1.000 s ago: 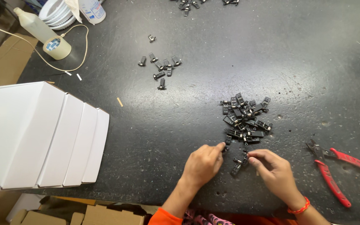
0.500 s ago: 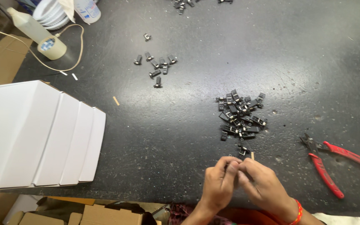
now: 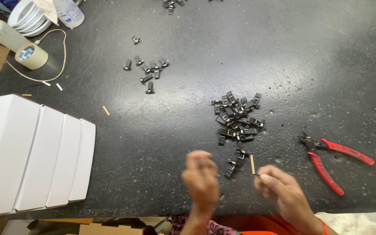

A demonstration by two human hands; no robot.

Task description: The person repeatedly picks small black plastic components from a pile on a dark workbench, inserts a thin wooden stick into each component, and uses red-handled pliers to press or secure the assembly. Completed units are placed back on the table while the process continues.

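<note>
On the far left of the dark worktop [image 3: 283, 52] sit white boxes [image 3: 31, 152], side by side; behind them stand a tape roll [image 3: 31, 56] and a bottle [image 3: 1, 32]; a few small black clips [image 3: 146, 72] lie apart from the rest, up the worktop.

The left hand [image 3: 201, 178] is lifted a bit and blurred; its fingers [image 3: 196, 159] are curled in, but I cannot tell if they hold anything.

Just past that hand, between the two hands, lie two loose clips [image 3: 236, 163]; they are near both hands, and closer to the right one; beside them lies a thin tan stick [image 3: 252, 164], its long way pointing away from the person.

Up from there is the big clip pile [image 3: 238, 117], a little way beyond both hands.

The right hand [image 3: 279, 191] rests low by the near edge; its fingers [image 3: 264, 176] are pinched shut on something tiny and dark at the tips, too small to name; the stick lies just up and left of those tips.

Farther right lie red pliers [image 3: 331, 159], handles pointing right, well apart from the hands.
</note>
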